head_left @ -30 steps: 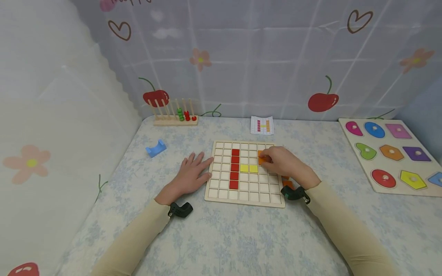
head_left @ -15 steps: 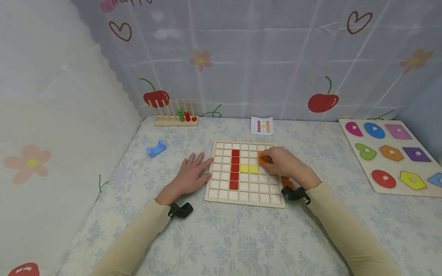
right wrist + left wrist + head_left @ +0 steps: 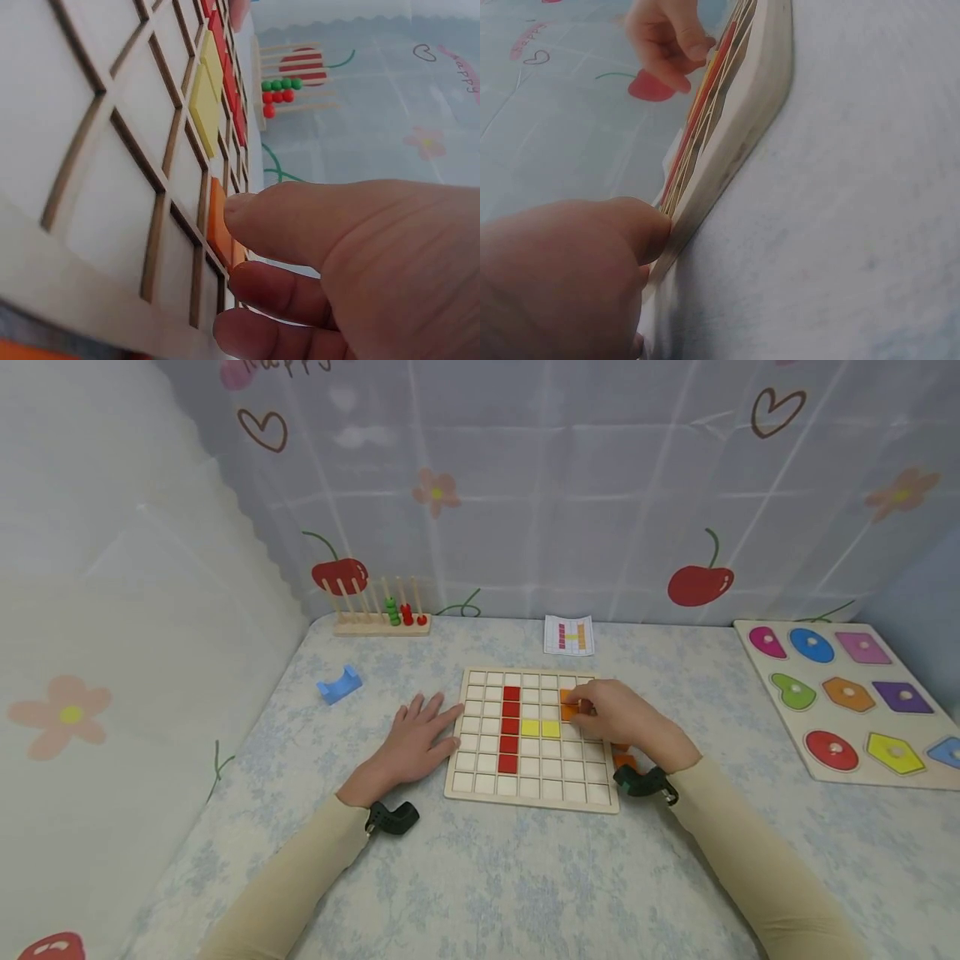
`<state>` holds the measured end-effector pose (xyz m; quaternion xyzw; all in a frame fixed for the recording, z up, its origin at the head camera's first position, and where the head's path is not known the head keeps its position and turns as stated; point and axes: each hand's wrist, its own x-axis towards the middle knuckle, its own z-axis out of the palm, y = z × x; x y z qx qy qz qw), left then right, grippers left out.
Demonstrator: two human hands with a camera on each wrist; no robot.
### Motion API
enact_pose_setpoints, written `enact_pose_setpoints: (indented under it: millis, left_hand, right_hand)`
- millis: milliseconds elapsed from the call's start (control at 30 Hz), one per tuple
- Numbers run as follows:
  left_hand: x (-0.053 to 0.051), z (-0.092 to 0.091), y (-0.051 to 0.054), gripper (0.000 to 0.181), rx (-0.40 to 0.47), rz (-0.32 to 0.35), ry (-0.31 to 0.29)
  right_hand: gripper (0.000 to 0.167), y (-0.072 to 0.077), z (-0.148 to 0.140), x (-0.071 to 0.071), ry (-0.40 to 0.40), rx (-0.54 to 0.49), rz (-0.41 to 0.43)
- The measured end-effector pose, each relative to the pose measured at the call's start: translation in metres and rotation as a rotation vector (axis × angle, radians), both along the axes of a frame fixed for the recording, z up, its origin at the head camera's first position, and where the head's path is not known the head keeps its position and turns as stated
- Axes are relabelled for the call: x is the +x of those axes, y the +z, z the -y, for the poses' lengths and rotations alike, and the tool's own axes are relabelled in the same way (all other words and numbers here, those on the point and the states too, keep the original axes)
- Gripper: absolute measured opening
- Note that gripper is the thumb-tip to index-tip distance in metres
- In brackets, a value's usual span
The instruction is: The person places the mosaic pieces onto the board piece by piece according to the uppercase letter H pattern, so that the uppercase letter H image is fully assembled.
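Observation:
A wooden grid board (image 3: 531, 804) lies on the table, its cells square and pale. A column of red tiles (image 3: 510, 727) and two yellow tiles (image 3: 540, 728) sit in it. My right hand (image 3: 622, 722) is over the board's right side, its thumb and curled fingers at an orange tile (image 3: 218, 225) set in a cell; another orange tile (image 3: 566, 695) lies just beyond, partly hidden. My left hand (image 3: 408, 742) rests beside the board with spread fingers, touching its left edge. More orange tiles (image 3: 625, 762) lie right of the board, partly under my right wrist.
A card with a printed grid pattern (image 3: 568, 635) lies behind the board. At the back left stands a peg rack with beads (image 3: 382, 625); a blue curved block (image 3: 340, 685) is in front of it. A shape puzzle board (image 3: 813, 695) occupies the right side.
The right fingers have shifted very slightly over the orange tile, and slightly more of it shows. My left hand and the board stay as they were.

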<state>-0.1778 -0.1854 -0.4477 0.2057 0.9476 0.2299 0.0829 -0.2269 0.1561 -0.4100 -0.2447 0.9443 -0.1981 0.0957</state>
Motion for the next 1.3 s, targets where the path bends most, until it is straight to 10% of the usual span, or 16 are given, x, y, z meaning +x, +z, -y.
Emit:
enact_pose_setpoints:
  millis: [1300]
  left_hand:
    - [0.001, -0.001, 0.001, 0.058, 0.015, -0.004, 0.003]
  right_hand:
    - [0.027, -0.003, -0.072, 0.036, -0.099, 0.056, 0.003]
